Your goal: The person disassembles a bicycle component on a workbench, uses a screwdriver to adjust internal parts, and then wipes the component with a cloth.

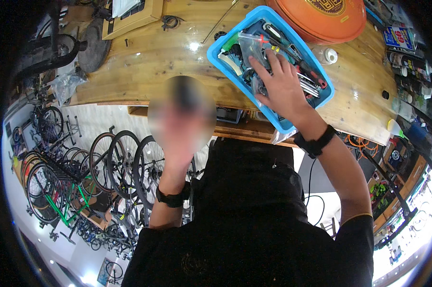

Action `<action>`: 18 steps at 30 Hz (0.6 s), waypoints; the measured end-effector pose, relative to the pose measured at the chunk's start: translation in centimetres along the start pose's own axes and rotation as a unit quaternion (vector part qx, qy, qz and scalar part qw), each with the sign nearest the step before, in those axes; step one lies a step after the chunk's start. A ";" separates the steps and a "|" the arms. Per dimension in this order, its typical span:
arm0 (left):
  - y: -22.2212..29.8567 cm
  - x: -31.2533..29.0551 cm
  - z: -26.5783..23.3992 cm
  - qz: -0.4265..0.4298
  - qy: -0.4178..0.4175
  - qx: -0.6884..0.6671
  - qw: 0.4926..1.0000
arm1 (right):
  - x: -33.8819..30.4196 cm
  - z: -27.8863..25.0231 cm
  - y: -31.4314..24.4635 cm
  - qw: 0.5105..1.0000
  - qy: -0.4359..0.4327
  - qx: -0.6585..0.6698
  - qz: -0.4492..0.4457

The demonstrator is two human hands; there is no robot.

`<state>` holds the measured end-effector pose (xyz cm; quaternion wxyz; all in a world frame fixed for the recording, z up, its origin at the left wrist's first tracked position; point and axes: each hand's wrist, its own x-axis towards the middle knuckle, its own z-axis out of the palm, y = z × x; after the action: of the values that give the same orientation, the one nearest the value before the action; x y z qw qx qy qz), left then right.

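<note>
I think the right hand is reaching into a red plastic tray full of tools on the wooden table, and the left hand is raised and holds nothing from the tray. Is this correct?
Not quite: the tray is blue, not red. The head view shows the right hand reaching into it among the tools on the wooden table. The left hand is raised, but blurred, so whether it holds anything cannot be told.

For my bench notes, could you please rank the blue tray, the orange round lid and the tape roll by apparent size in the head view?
1. Blue tray; the orange round lid is cut off, so the order is unsure.
2. Orange round lid.
3. Tape roll.
</note>
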<state>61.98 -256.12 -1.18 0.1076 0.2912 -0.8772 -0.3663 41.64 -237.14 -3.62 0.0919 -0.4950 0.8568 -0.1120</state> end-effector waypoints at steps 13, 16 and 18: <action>-1.5 -1.7 -0.7 -0.093 -0.050 -0.032 0.994 | -2.1 -1.1 2.6 0.999 0.019 0.008 -0.028; -2.4 -2.1 -0.8 -0.088 -0.028 -0.049 0.994 | -2.3 -1.5 3.3 0.999 0.041 0.014 -0.033; -2.4 -2.2 -1.0 -0.086 -0.015 -0.038 0.995 | -2.1 -2.2 3.1 1.000 0.008 -0.006 -0.025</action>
<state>65.18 -256.80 -2.13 0.0735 0.3560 -0.8359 -0.4113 39.47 -233.60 -2.28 0.0789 -0.5162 0.8453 -0.1134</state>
